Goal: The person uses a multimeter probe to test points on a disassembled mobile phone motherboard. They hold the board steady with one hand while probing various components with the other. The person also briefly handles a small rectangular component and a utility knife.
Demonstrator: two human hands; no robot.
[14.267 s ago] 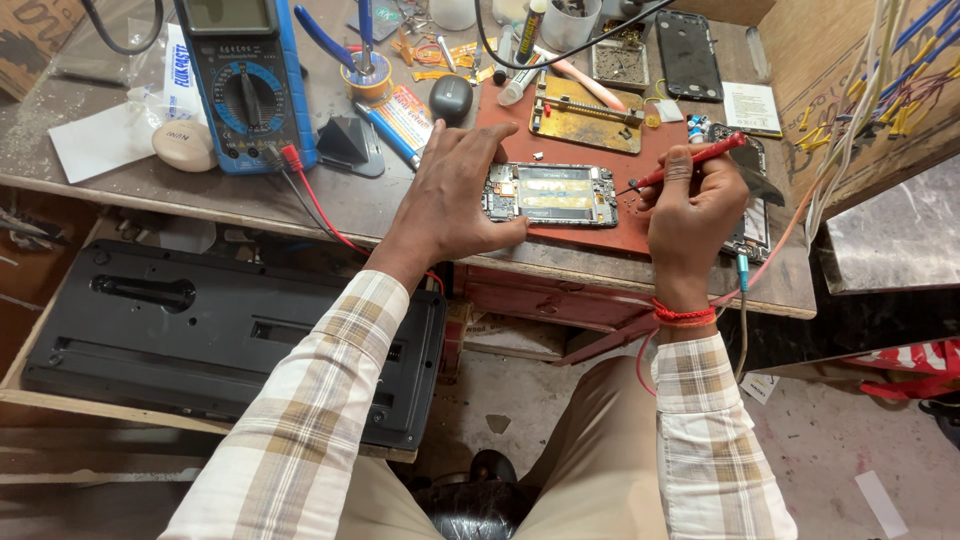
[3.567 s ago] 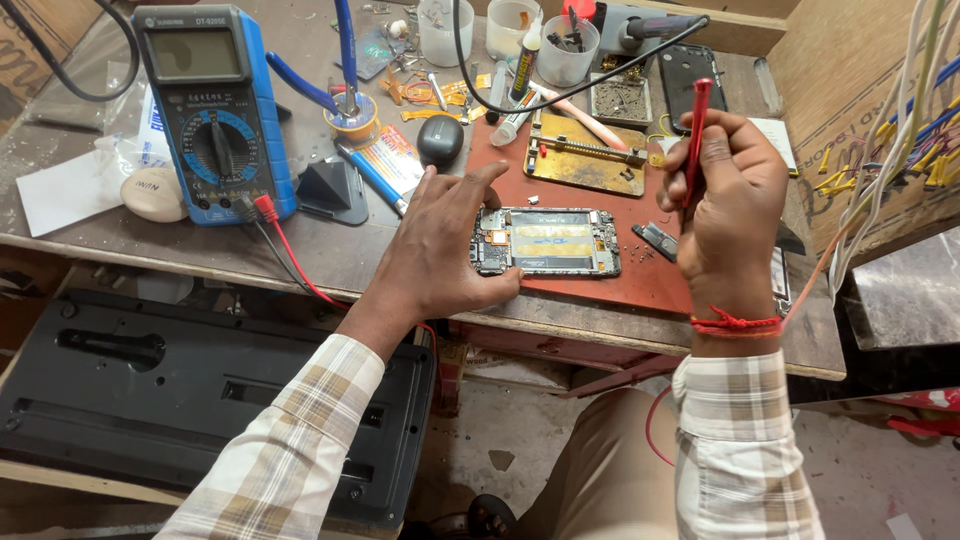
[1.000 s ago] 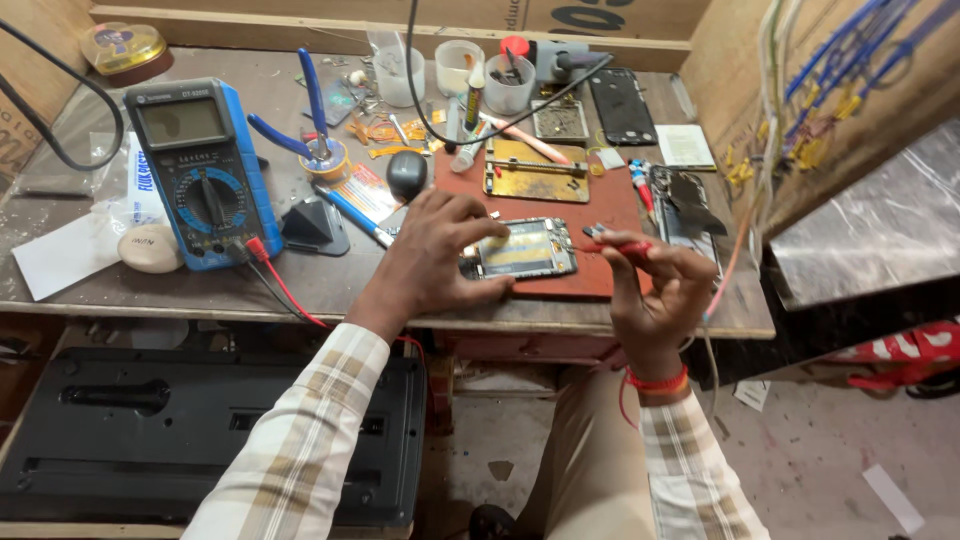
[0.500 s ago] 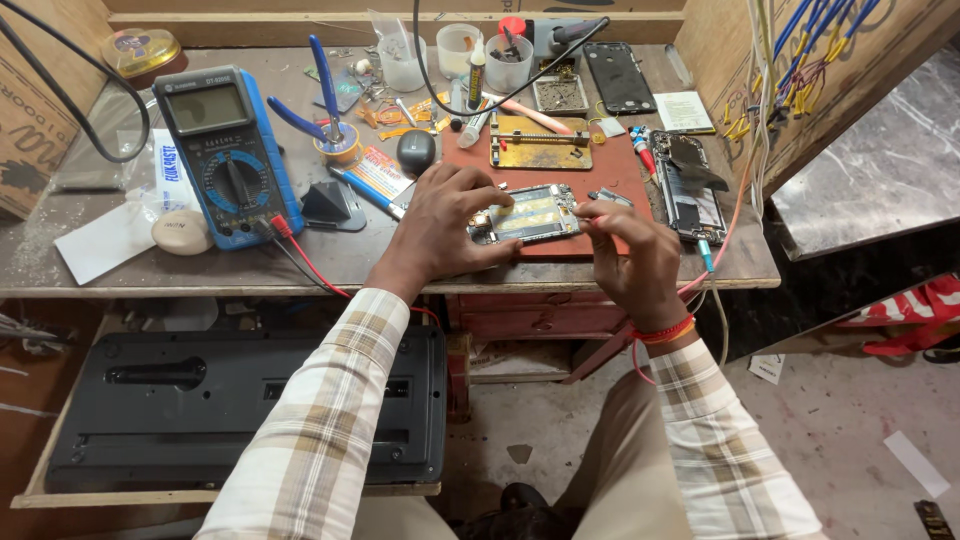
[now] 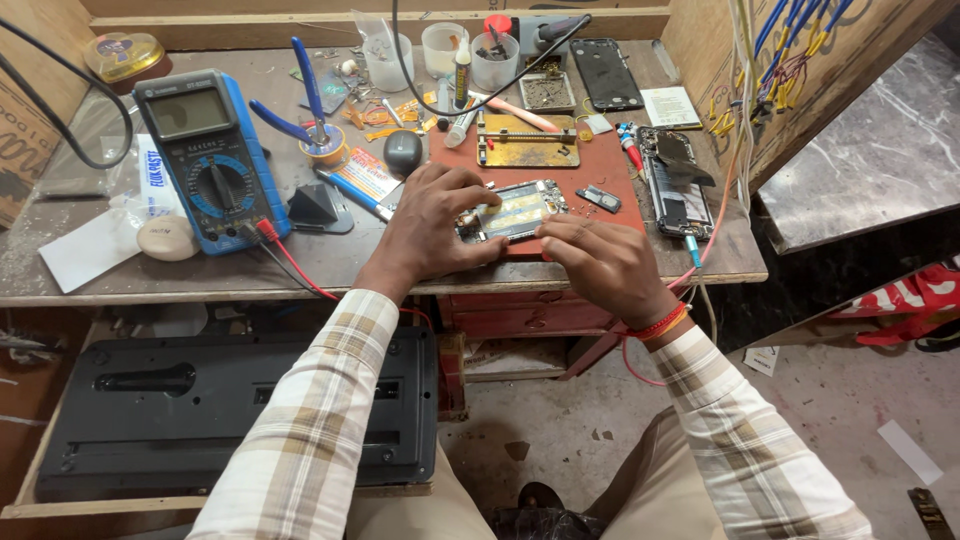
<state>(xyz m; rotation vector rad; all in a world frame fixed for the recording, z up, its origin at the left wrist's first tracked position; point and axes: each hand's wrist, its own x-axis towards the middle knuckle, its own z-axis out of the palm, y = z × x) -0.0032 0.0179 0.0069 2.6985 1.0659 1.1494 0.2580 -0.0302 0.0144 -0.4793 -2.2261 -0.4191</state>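
Red mat: both hands' fingers pinch the opened phone; orange packet nearby.

Both hands, left and right, rest palm-down, fingers curled.

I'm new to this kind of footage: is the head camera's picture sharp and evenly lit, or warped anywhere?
Head view: even daylight, soft shadows; both hands, left hand and right hand, look sharp on the opened phone; the meter screen shows no strong glare; wide-angle lens bows the bench edge.

A blue digital multimeter with red lead lies left; a brass rectangular clamp plate is beside white plastic cups.
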